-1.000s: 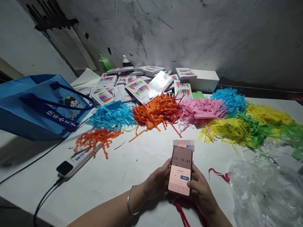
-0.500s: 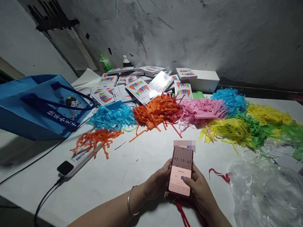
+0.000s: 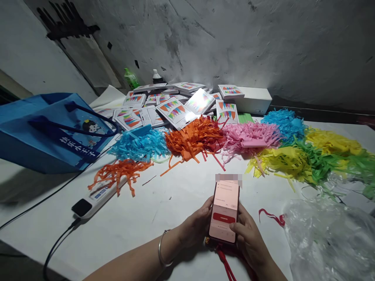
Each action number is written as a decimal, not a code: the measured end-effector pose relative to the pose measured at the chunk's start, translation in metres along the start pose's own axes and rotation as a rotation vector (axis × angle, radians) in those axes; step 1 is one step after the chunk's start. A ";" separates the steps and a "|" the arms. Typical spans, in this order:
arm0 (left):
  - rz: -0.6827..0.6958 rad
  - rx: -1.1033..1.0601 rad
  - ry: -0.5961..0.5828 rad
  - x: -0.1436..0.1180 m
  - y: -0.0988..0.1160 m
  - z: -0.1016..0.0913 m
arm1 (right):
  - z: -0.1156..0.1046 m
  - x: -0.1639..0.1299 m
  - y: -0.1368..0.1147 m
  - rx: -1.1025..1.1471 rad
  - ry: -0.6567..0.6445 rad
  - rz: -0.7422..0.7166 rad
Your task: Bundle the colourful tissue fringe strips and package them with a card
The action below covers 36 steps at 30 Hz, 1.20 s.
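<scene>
A smartphone (image 3: 224, 203) in a dark red case is held upright-tilted above the white table, its lit screen showing a red button. My left hand (image 3: 197, 222) grips its left edge, with a silver bangle on that wrist. My right hand (image 3: 249, 234) clasps the right side, the thumb lying over the lower part of the screen. Fingers behind the phone are hidden. A red cord (image 3: 225, 261) hangs from the phone's bottom. Beyond it lie bunches of cut paper tassels: orange (image 3: 193, 138), pink (image 3: 252, 136), blue (image 3: 140, 142) and yellow (image 3: 281, 162).
Packaged cards with tassel pictures (image 3: 174, 111) are heaped by the wall beside a white box (image 3: 254, 100). At left stand a blue gift bag (image 3: 52, 132) and a power strip (image 3: 99, 199) with a plugged-in cable. Clear plastic bags (image 3: 331, 238) lie at right.
The phone's screen has switched from a timer display with a pop-up to a page with a red button. My right thumb has shifted slightly right and down. Both hands keep their hold.
</scene>
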<state>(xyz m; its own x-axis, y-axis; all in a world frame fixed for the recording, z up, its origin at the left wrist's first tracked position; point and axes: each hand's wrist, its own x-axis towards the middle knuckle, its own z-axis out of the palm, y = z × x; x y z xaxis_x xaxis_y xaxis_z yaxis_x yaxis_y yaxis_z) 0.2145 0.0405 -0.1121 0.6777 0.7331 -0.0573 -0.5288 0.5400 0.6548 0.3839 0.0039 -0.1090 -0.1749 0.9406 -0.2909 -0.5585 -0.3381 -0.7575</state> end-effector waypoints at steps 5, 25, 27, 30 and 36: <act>0.011 0.002 -0.013 0.000 0.000 -0.001 | -0.002 0.000 0.001 -0.013 -0.025 -0.003; -0.024 0.023 0.013 0.000 -0.005 -0.002 | -0.007 0.004 0.003 -0.066 0.172 -0.010; -0.029 0.035 0.020 0.000 -0.006 -0.003 | -0.006 0.005 0.003 -0.077 0.219 -0.033; -0.051 0.060 0.032 0.000 -0.005 -0.002 | -0.004 0.006 0.002 -0.061 0.276 -0.044; -0.121 0.045 -0.074 -0.004 -0.010 -0.005 | -0.004 0.004 -0.005 0.011 0.308 -0.124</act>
<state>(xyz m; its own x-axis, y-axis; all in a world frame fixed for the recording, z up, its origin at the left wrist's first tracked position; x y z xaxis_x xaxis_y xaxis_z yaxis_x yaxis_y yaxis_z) 0.2142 0.0344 -0.1221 0.7717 0.6304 -0.0834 -0.4188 0.6026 0.6794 0.3894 0.0096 -0.1090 0.1468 0.9208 -0.3613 -0.5692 -0.2201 -0.7922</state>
